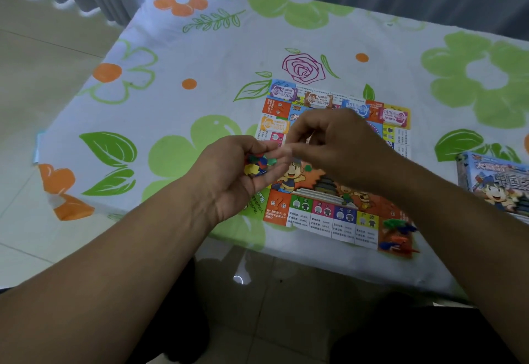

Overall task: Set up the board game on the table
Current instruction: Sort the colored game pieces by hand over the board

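With left hand [229, 174] cupped round coloured pieces [259, 164], pinched into them with right hand [337, 146], catch unclear; needed level palm, single picks, low over board [323, 215].

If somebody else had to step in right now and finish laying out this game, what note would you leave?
Left hand holds a heap of small coloured pieces, fingers curled round them.
Right hand hovers over the board, fingertips at that heap; whether it pinches a piece is unclear.
Done: board flat on the table, play money stacks along its far edge, another pile of pieces at its near right corner. Box lies right of the board.
Left: probably sorting and placing the held pieces.
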The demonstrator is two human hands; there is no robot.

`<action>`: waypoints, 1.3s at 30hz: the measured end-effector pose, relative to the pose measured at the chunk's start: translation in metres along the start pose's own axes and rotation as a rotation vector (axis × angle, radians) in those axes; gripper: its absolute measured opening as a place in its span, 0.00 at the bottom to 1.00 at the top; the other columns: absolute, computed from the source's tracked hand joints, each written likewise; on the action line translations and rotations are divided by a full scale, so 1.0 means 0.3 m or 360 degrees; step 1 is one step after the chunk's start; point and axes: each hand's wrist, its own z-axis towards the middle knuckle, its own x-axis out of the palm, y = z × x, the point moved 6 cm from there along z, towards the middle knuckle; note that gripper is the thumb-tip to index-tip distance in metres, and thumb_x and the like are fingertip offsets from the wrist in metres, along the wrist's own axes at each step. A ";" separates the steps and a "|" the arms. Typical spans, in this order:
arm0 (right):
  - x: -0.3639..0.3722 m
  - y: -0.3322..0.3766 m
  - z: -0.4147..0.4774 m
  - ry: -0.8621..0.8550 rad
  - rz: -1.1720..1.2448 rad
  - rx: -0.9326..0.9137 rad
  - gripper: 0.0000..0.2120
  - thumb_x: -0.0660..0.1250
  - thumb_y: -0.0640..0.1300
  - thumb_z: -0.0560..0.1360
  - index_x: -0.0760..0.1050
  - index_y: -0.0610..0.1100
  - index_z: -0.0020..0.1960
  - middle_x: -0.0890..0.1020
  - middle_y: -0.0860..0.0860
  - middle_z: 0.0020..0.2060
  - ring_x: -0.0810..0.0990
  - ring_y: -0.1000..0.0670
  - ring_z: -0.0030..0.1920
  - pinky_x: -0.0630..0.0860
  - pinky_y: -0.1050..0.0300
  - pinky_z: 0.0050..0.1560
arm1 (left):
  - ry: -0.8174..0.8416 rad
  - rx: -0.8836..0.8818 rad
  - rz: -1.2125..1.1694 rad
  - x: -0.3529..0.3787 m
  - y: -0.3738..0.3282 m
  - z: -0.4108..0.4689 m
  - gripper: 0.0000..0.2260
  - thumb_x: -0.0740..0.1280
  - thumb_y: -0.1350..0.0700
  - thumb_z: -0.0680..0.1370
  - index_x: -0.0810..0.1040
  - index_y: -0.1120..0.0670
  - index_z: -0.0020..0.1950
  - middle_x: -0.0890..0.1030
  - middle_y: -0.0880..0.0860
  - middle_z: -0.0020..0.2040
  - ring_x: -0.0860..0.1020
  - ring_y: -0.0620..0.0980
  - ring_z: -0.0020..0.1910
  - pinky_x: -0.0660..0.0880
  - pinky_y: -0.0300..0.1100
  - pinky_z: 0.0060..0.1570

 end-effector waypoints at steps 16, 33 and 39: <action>0.157 -0.133 0.000 0.0466 -0.0094 0.0431 0.12 0.73 0.35 0.75 0.80 0.52 0.41 0.82 0.55 0.35 0.79 0.64 0.31 0.74 0.64 0.37 | -0.0110 0.0075 -0.0030 -0.043 -0.046 -0.018 0.10 0.58 0.68 0.79 0.77 0.67 0.54 0.83 0.62 0.45 0.84 0.60 0.47 0.84 0.47 0.42; 0.132 -0.169 -0.002 0.0281 0.0104 0.0634 0.03 0.72 0.34 0.76 0.82 0.40 0.47 0.85 0.46 0.34 0.86 0.52 0.35 0.82 0.59 0.36 | -0.0070 0.0087 -0.0004 -0.028 -0.045 -0.014 0.09 0.59 0.67 0.79 0.77 0.67 0.54 0.83 0.62 0.43 0.84 0.59 0.46 0.84 0.47 0.43; 0.142 -0.168 -0.007 0.0263 0.0385 0.0804 0.03 0.71 0.32 0.76 0.80 0.38 0.48 0.85 0.41 0.38 0.87 0.46 0.38 0.85 0.52 0.41 | -0.0073 0.0097 -0.0012 -0.032 -0.045 -0.016 0.09 0.59 0.68 0.79 0.77 0.67 0.54 0.83 0.63 0.44 0.84 0.60 0.46 0.84 0.47 0.44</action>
